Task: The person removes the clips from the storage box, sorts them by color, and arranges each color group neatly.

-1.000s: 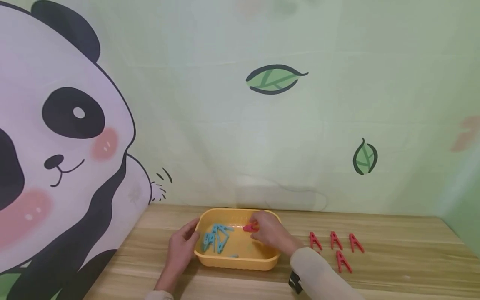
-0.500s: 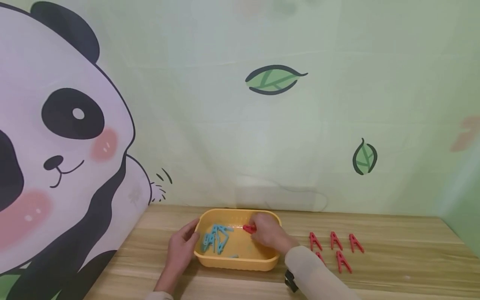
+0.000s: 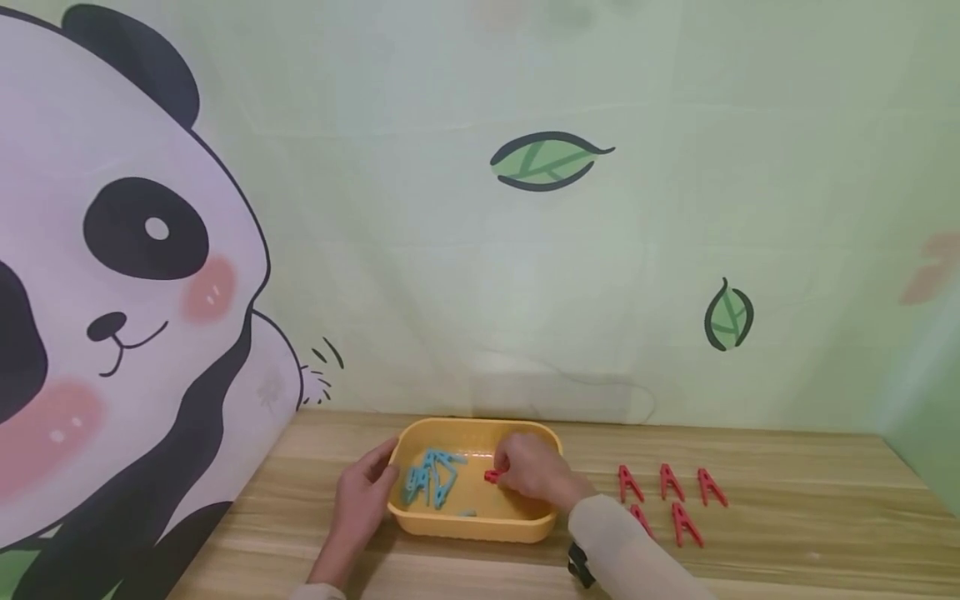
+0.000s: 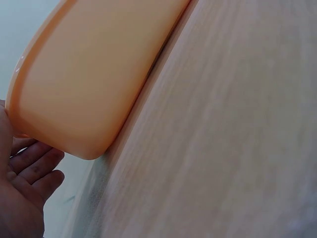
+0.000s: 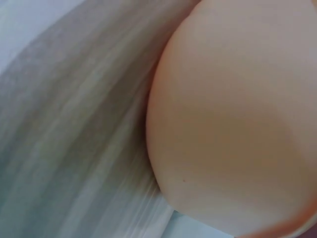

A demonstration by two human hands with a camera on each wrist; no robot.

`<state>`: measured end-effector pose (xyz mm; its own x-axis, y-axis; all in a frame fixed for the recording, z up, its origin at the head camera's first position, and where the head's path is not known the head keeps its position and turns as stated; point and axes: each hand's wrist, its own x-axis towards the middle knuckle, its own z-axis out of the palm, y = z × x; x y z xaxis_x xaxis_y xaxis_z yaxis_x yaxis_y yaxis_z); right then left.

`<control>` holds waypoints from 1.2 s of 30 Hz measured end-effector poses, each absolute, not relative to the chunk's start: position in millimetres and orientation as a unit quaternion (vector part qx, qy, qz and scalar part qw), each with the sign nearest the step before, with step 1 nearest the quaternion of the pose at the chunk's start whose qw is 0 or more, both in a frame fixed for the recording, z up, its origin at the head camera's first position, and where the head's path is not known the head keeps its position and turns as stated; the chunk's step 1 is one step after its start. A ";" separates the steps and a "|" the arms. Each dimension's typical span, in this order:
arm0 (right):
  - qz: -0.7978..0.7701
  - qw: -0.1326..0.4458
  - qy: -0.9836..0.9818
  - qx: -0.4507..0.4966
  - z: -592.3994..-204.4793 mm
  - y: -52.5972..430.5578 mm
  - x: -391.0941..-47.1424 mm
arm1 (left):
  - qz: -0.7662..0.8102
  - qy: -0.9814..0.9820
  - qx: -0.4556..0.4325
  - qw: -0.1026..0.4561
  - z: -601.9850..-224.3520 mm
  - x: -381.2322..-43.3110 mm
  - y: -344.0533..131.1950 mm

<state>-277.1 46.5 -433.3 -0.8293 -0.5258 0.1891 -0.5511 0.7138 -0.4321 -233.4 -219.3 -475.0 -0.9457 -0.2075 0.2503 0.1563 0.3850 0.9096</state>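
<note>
A yellow plastic basin (image 3: 480, 527) sits on the wooden table, with several light-blue clothespins (image 3: 435, 477) bunched in its left part. My left hand (image 3: 363, 492) holds the basin's left end, thumb at the rim; in the left wrist view its fingers (image 4: 42, 166) curve along the outer wall. My right hand (image 3: 534, 467) reaches over the right rim and pinches a red clothespin (image 3: 492, 476) low inside the basin, mostly covered by the fingers. Only the basin's outer wall (image 5: 233, 114) shows in the right wrist view, not the fingers.
Several red clothespins (image 3: 672, 482) lie in two rows on the table to the right, one partly behind the right sleeve (image 3: 630, 546). A black object (image 3: 579, 565) shows at the right wrist. A green cloth backdrop (image 3: 420, 275) with a panda print rises behind the table.
Inside the basin, my right hand has lowered the red clothespin and brought it slightly nearer. The left hand and the basin have stayed in place.
</note>
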 end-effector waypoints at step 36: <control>0.434 0.097 -0.850 0.282 -402.1 94.7 -212.8 | -0.554 -0.817 0.019 0.161 -473.4 -231.4 -218.9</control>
